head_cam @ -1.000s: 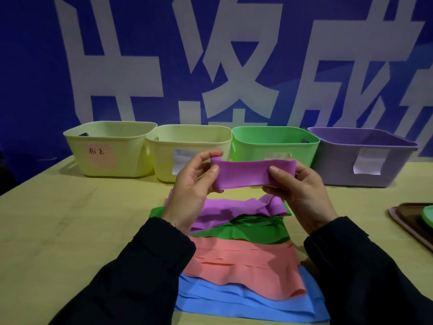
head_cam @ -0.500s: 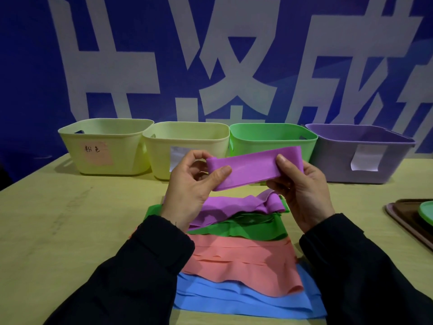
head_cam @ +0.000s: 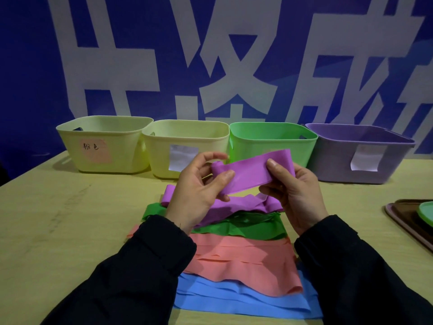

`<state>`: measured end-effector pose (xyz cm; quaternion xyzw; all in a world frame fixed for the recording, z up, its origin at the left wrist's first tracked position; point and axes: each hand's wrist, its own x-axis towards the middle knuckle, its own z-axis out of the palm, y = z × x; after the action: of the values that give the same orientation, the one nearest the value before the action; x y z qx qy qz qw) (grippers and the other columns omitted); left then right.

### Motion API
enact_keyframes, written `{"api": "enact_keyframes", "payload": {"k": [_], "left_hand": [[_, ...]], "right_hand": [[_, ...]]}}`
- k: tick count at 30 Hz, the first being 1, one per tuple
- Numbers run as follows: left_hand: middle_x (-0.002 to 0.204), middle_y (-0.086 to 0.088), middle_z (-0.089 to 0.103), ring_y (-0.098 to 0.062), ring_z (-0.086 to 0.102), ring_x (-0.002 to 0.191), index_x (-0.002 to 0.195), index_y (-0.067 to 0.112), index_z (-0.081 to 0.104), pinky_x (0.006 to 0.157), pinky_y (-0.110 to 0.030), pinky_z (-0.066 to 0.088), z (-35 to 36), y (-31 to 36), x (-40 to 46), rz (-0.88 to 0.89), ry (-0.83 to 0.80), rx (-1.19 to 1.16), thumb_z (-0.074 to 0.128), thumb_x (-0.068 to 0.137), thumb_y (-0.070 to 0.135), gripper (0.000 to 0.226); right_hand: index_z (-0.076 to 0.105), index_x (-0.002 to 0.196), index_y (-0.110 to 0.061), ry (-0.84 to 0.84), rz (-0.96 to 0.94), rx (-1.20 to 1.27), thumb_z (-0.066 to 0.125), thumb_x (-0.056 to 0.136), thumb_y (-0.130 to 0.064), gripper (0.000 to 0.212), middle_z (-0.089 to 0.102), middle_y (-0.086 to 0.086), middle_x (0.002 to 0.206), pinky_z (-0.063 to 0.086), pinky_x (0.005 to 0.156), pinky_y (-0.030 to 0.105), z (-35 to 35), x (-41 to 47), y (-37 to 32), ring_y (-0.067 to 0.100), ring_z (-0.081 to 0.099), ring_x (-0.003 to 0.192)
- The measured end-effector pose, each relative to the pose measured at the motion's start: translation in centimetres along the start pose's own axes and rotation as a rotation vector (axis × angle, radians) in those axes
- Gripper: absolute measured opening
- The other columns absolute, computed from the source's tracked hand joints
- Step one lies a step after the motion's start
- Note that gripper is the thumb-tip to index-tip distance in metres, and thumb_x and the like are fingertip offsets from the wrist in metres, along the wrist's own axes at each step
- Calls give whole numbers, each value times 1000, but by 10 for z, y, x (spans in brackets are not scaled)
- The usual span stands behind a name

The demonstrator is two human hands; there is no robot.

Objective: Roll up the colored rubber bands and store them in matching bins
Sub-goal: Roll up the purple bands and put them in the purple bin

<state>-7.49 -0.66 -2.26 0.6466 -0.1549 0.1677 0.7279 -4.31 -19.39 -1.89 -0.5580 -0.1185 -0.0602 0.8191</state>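
Rolling starts: left hand (head_cam: pixel 199 191) and right hand (head_cam: pixel 293 184), grips pinching the purple band (head_cam: pixel 250 174), must wind rightward toward the far purple bin (head_cam: pixel 339 160).

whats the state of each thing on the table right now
purple band: held up in both hands, roll begun at its left end
left hand: pinches the rolled end
right hand: grips the flat end
band pile: flat, unrolled
purple bin: upright, contents hidden
green bin: upright
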Motion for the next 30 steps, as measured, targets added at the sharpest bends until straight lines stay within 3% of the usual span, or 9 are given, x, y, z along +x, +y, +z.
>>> {"api": "enact_keyframes", "payload": {"k": [2, 5, 7, 10, 14, 19, 24, 30], "left_hand": [[81, 6, 69, -10, 65, 66, 109, 13, 58, 56, -27, 59, 0, 1, 0, -18, 19, -32, 70, 88, 0, 27], [99, 2, 68, -16, 71, 75, 104, 14, 66, 62, -31, 62, -1, 0, 0, -28, 36, -42, 72, 87, 2, 22], [107, -3, 64, -15, 70, 78, 113, 16, 69, 68, -34, 63, 0, -1, -1, -44, 0, -37, 68, 92, 3, 25], [102, -4, 60, -14, 64, 76, 124, 18, 65, 72, -34, 61, 2, -5, -2, -50, -60, -37, 63, 97, 7, 29], [95, -4, 59, -14, 54, 63, 108, 17, 67, 59, -26, 51, 2, -7, -1, -4, -31, 39, 67, 89, 14, 19], [85, -1, 64, -19, 46, 50, 109, 19, 67, 45, -24, 44, -1, -7, 0, -24, 49, 125, 71, 93, 14, 17], [73, 15, 65, 1, 53, 55, 94, 22, 71, 48, -10, 40, 1, -5, 0, -9, 74, 141, 73, 90, 19, 5], [77, 12, 67, -5, 58, 68, 100, 22, 68, 50, -21, 46, 0, -1, -1, 20, 104, 64, 70, 91, 13, 13]], "right_hand": [[70, 83, -8, 4, 0, 3, 72, 80, -20, 13, 66, 1, 62, 55, 51, 20, 1, 0, 0, 12, 62, 49], [71, 83, -9, 12, 1, 18, 73, 80, -21, 13, 66, 3, 64, 56, 52, 21, 0, 0, -1, 13, 62, 51], [71, 84, -9, 13, -5, 15, 74, 79, -23, 15, 66, 3, 65, 56, 52, 21, -1, 0, -1, 14, 62, 51], [71, 83, -10, 3, -8, -6, 74, 79, -23, 14, 66, 4, 64, 55, 51, 22, 1, -1, 1, 14, 61, 49], [72, 83, -9, -23, -5, -33, 74, 78, -23, 15, 65, 8, 65, 55, 50, 22, 5, -4, 5, 14, 59, 47], [73, 81, -11, -8, -33, -32, 72, 85, -17, 7, 64, 10, 69, 55, 51, 23, 7, -5, 4, 15, 59, 50], [74, 82, -9, 15, -20, 9, 73, 79, -23, 14, 66, 6, 66, 57, 53, 22, 0, -2, -3, 14, 61, 51], [66, 83, -2, -24, 75, 102, 63, 94, -17, 19, 59, 0, 49, 57, 50, 20, 5, -4, -4, 11, 60, 42]]}}
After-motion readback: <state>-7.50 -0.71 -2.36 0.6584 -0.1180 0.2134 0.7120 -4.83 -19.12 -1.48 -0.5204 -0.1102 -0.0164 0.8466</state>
